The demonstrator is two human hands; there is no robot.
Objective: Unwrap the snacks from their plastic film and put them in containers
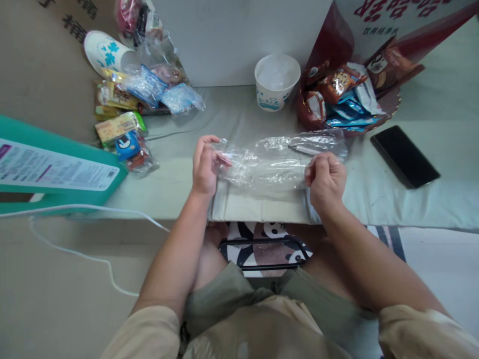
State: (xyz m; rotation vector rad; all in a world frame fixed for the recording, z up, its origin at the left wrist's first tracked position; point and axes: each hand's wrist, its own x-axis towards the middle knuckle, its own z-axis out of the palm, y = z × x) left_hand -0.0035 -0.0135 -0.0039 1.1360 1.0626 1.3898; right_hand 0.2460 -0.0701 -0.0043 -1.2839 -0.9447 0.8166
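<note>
A clear plastic bag [273, 162] lies stretched across the near edge of the pale green table [411, 204]. My left hand [204, 167] pinches the bag's left end, where a small pink item shows under my thumb. My right hand [325, 179] grips the bag's right end in a closed fist. Something thin and dark lies inside the bag near its upper right. A stack of flat plastic bags [258, 207] sits under the held one at the table edge.
A white paper cup [277, 82] stands behind the bag. A red basket of snack packets [346, 97] sits at back right, a black phone [404, 155] to its right. Wrapped snacks [144, 89] pile at back left beside a teal box [56, 169]. A white cable [93, 214] trails left.
</note>
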